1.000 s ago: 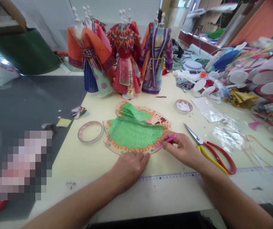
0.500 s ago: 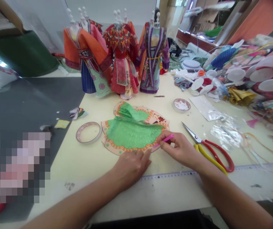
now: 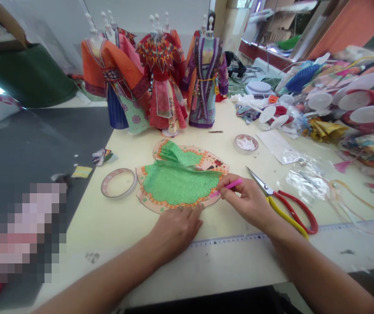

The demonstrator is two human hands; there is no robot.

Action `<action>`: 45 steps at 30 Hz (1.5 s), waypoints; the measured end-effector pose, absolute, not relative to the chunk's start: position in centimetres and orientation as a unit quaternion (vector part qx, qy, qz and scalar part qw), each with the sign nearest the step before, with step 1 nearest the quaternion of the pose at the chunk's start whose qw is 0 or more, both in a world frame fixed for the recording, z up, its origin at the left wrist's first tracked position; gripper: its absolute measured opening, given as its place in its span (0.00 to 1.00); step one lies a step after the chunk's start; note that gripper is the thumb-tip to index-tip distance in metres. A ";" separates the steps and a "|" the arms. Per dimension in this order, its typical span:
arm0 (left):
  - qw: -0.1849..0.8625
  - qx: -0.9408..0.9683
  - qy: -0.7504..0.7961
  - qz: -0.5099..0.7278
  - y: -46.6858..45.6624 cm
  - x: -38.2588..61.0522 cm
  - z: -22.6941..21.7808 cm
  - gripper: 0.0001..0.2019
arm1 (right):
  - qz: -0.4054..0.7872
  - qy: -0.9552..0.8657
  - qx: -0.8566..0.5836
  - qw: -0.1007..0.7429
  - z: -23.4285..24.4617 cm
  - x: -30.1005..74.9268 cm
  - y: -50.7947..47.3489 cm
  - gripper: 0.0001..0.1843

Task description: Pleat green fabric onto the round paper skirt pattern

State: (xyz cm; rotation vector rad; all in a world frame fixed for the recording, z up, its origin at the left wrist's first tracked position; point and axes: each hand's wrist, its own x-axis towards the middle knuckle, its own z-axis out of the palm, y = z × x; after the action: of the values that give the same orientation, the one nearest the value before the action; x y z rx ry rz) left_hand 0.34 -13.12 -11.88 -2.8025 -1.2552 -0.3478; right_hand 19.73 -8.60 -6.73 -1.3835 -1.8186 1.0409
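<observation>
A green cloth piece (image 3: 180,183) with a peach and orange scalloped border lies on the cream tabletop, its upper part folded over. My left hand (image 3: 178,224) rests on the lower border, fingers stretched out and pressing the cloth. Between the thumb and fingers of my right hand (image 3: 246,198) is a thin pink stick (image 3: 234,183), its tip meeting the border at the lower right. I cannot tell exactly what kind of stick it is. Scissors (image 3: 265,187) with one red and one yellow handle lie open just right of my right hand.
Several dressed doll figures (image 3: 165,100) stand at the back. A shallow dish with white paste (image 3: 246,143) sits beyond the scissors, a clear ring-shaped dish (image 3: 119,183) at left. A ruler (image 3: 239,239) runs near my wrists. Clutter (image 3: 331,100) and plastic bags fill the right side.
The view has shifted slightly, moving everything a little left. The pink stick's upper end tilts further right; its tip stays at the border. My left hand remains on the cloth.
</observation>
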 end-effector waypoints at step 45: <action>0.165 -0.919 -0.345 -0.091 -11.9 1.8 -11.2 0.08 | 0.239 -0.752 -0.483 0.380 -8.1 19.5 -8.5 0.05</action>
State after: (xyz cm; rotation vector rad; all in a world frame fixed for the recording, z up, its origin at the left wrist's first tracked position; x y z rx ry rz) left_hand 1.77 -11.95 -11.19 -2.6191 -0.9841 -0.2600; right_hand 19.49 -8.55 -8.05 -1.2332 -1.9197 0.6090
